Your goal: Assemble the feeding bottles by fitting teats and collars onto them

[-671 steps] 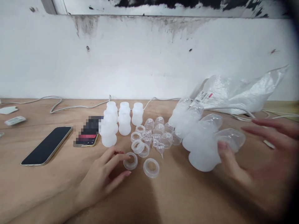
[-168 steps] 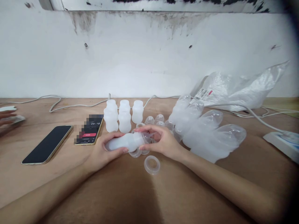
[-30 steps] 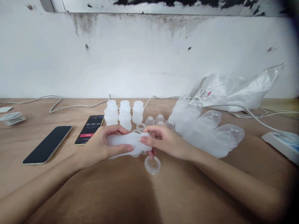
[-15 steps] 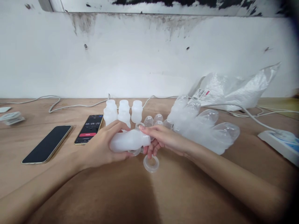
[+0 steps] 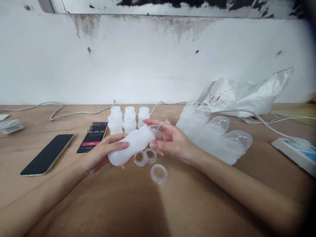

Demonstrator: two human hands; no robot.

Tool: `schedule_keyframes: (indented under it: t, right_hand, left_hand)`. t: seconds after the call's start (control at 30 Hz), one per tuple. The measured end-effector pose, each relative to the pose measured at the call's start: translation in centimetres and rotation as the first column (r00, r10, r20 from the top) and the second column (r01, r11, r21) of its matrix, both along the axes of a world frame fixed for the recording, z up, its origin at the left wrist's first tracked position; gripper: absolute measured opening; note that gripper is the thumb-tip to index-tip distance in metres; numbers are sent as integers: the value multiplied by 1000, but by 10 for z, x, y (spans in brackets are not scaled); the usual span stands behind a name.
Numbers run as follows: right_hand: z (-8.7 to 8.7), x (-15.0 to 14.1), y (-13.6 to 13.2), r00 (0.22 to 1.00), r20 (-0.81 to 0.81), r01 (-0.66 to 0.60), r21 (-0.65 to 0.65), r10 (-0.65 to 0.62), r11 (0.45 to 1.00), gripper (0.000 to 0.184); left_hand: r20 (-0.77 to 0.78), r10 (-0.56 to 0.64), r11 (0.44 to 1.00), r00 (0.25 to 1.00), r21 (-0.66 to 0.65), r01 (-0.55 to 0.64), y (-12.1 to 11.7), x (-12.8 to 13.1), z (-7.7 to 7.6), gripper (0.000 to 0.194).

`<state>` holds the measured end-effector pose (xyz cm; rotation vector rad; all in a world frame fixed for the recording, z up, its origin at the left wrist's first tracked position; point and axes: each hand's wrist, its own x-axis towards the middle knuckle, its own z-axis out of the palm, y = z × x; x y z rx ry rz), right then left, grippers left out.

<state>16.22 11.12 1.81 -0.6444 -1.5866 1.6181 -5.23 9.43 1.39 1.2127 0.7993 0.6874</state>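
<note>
My left hand (image 5: 105,151) is wrapped round a milky-white, waisted baby bottle (image 5: 130,146), tilted with its neck up to the right. At that neck is my right hand (image 5: 176,141), its fingers closed about the mouth and a clear teat (image 5: 155,129) with a thin pointed tip. How far the teat sits in the mouth is hidden by the fingers. On the table below lie clear collar rings: a front ring (image 5: 158,173) by itself, and a left ring (image 5: 140,158) beside another ring (image 5: 151,156). Behind stand several open white bottles (image 5: 116,120).
Several bottles with clear domed caps (image 5: 207,138) stand grouped at right, near a plastic bag (image 5: 244,95). A power strip (image 5: 295,151) with a cable is at far right. Leftward lie a dark phone (image 5: 48,154), a phone showing a timer (image 5: 92,138) and small packets (image 5: 11,126).
The bottle has tilted so its neck points up and right. My right hand has shifted from gripping the neck side to its mouth, where the clear teat shows. More of the rings is visible.
</note>
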Motion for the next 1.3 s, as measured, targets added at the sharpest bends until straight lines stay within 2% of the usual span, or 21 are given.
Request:
schedule_keyframes:
  t: [0.1, 0.23, 0.37, 0.47, 0.6, 0.7, 0.8, 0.93, 0.97, 1.0, 1.03, 1.07, 1.13, 1.2, 1.23, 1.27, 1.3]
  right_hand:
    - [0, -1, -5, 997, 70, -29, 50, 26, 998, 52]
    - [-1, -2, -8, 994, 107, 12, 85, -21, 996, 45]
    - [-5, -3, -9, 997, 61, 40, 108, -47, 993, 43]
    - [-6, -4, -10, 997, 49, 63, 92, -67, 994, 44]
    - [-5, -6, -10, 991, 60, 116, 78, -121, 990, 47]
    - [-6, -8, -10, 985, 72, 152, 57, -156, 987, 50]
    - [-7, -10, -11, 983, 46, 176, 50, -179, 983, 49]
    - [-5, -15, -20, 975, -4, 221, 18, -221, 975, 50]
    - [-4, -16, -22, 971, -13, 241, 6, -241, 971, 50]
    - [-4, -17, -23, 964, -18, 265, -9, -265, 964, 49]
    - [-4, -18, -24, 956, -19, 292, -24, -292, 956, 48]
    - [-4, -19, -24, 949, -16, 313, -40, -314, 949, 48]
    - [-6, -18, -21, 952, 0, 307, -67, -307, 949, 46]
    - [-7, -16, -17, 976, -6, 219, -53, -220, 974, 47]
    - [-7, -15, -15, 987, -21, 160, -31, -160, 987, 49]
    - [-7, -14, -14, 994, -41, 106, -4, -106, 994, 51]
    - [-7, -13, -13, 996, -58, 66, 20, -65, 998, 52]
  left_hand:
    - [65, -92, 994, 994, -47, 96, -1, 0, -4, 38]
    - [14, -79, 997, 997, -24, 79, -4, -1, -7, 39]
    - [-109, -47, 984, 993, 168, 65, -3, -3, -7, 30]
    - [-228, 50, 916, 972, 398, 47, -2, -2, -5, 24]
    - [-335, 214, 783, 917, 620, 44, -5, 1, -4, 26]
    - [-390, 360, 648, 848, 758, 74, -9, 3, -10, 31]
    - [-384, 509, 471, 770, 873, 123, -12, 3, -20, 38]
    - [-212, 672, 143, 710, 977, 156, -14, 4, -33, 46]
    - [-179, 696, 92, 696, 983, 160, -14, 4, -34, 47]
    - [-166, 709, 77, 685, 984, 159, -15, 5, -34, 48]
    - [-177, 709, 104, 682, 984, 147, -15, 6, -32, 47]
    - [-215, 689, 177, 692, 976, 127, -15, 8, -29, 45]
    - [-305, 572, 416, 761, 908, 52, -15, 10, -20, 38]
    - [-307, 378, 694, 873, 718, -48, -14, 12, -12, 29]
    - [-255, 282, 808, 925, 583, -85, -13, 12, -9, 28]
    - [-177, 199, 889, 964, 445, -102, -13, 12, -7, 28]
    - [-94, 134, 943, 987, 320, -97, -13, 12, -6, 30]
